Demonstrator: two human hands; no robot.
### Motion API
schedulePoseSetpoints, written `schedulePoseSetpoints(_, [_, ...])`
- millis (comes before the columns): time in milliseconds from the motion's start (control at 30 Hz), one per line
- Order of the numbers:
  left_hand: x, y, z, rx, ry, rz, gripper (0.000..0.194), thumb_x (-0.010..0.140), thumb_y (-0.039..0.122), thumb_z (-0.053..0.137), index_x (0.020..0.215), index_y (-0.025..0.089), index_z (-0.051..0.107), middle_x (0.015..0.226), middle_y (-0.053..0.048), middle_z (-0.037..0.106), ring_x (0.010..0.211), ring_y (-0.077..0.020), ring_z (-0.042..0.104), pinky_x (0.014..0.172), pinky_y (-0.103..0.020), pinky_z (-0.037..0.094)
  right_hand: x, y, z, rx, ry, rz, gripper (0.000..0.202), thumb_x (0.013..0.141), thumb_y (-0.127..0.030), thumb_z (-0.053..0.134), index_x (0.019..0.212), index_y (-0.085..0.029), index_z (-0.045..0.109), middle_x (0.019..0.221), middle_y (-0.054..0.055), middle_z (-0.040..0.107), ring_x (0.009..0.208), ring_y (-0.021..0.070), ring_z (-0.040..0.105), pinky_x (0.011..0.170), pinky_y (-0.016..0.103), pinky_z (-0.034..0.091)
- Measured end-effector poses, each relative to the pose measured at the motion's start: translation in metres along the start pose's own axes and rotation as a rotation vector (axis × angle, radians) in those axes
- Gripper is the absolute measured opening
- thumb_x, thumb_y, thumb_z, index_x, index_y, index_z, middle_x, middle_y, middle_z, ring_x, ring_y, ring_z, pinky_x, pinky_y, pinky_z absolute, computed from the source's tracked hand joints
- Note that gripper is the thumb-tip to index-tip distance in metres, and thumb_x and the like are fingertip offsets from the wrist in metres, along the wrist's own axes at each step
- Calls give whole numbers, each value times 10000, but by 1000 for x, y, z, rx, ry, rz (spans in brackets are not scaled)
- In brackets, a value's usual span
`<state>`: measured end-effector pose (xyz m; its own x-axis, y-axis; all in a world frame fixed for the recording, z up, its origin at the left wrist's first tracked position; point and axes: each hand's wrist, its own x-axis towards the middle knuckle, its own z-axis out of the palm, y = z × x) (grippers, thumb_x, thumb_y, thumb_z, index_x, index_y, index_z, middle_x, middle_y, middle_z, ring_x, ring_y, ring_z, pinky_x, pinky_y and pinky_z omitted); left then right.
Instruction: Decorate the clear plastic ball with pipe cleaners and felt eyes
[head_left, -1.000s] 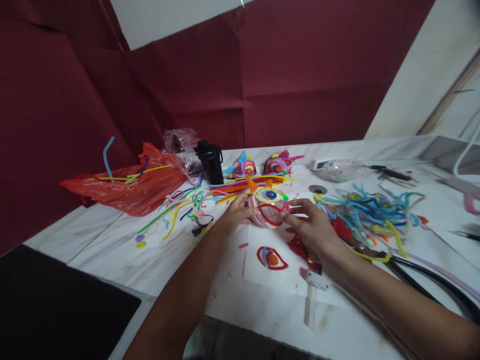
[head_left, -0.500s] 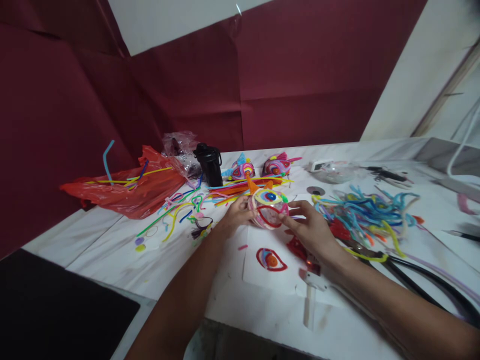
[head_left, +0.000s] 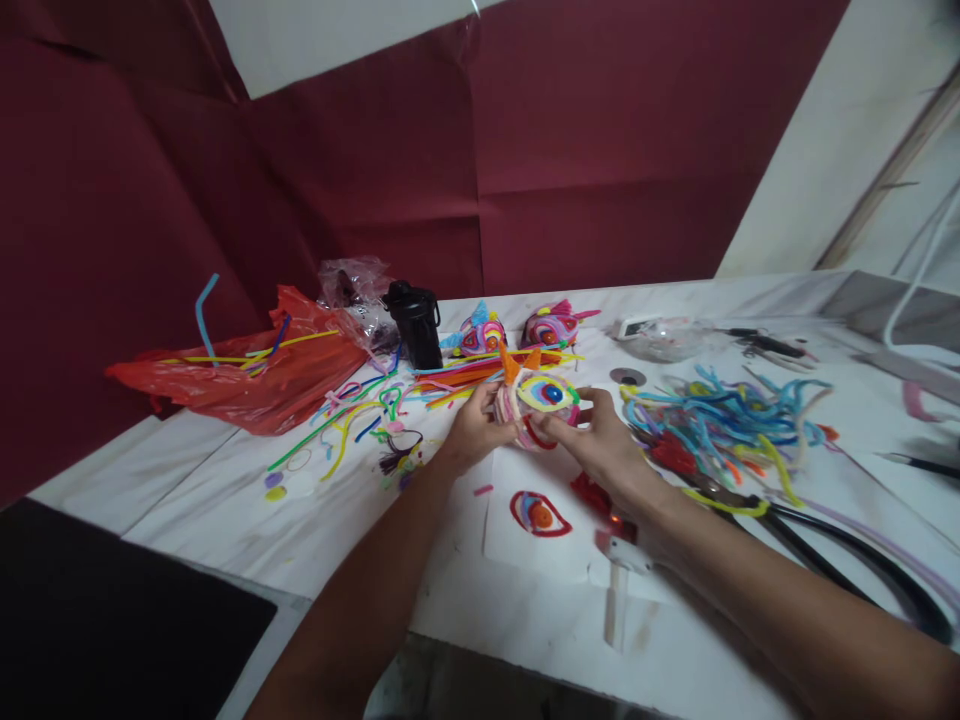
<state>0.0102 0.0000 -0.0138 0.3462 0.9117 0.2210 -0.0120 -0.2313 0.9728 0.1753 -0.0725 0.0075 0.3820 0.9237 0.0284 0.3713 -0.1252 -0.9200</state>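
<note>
Between both hands is a round pipe-cleaner craft (head_left: pixel 550 393) with orange horns, a yellow-rimmed blue eye and a red outline low on its front. My left hand (head_left: pixel 480 428) grips its left side, thumb on the lower front. Fingers of my right hand (head_left: pixel 600 435) close on its right side, the thumb pressed over the lower front and covering part of the red outline. Below them, on white paper (head_left: pixel 499 540), lies a red-outlined eye piece (head_left: pixel 541 514) with an orange centre. A glue gun (head_left: pixel 626 555) rests partly under my right forearm.
Two finished-looking crafts (head_left: pixel 482 332) (head_left: pixel 553 325) stand behind, beside a black bottle (head_left: pixel 417 325). A red plastic bag (head_left: pixel 262 375) is at left. Blue pipe cleaners (head_left: pixel 735 410), black-handled pliers (head_left: pixel 825 545) and a clear plastic package (head_left: pixel 664 340) lie at right.
The craft has turned so its blue eye faces more forward. My right hand has moved from its edge to a closer grip, its thumb now across the lower front.
</note>
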Motion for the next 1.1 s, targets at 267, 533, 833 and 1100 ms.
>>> schedulePoseSetpoints(267, [-3,1,3,128,19,62,625,589,171,768,1179,172,563,1211,-103,677,1090,-252,662,936,-341,531,1,2,5,-66,38,-28,812,618,-638,684,1262,-189,474,1008,104,708,890,292,675,759,407,516])
schedulePoseSetpoints(533, [-5,-1,2,224,57,88,668,624,226,775,1249,183,545,1197,-96,687,1107,-261,661,986,-359,523,-6,-9,5,-179,50,-4,816,678,-600,611,1344,-163,434,1088,142,709,1008,322,672,813,413,498])
schedulePoseSetpoints(833, [-11,5,7,323,82,129,641,612,225,765,1222,206,569,1159,-65,697,1075,-251,663,956,-349,530,-11,-9,6,-197,56,-41,714,689,-589,590,1256,-168,481,1085,148,715,998,316,683,756,376,504])
schedulePoseSetpoints(1100, [-12,4,5,306,73,115,614,616,226,771,1201,215,584,1118,-55,711,1066,-248,669,958,-347,534,-10,-3,7,-98,84,-38,696,657,-568,636,1228,-192,505,1050,118,728,954,300,690,752,376,508])
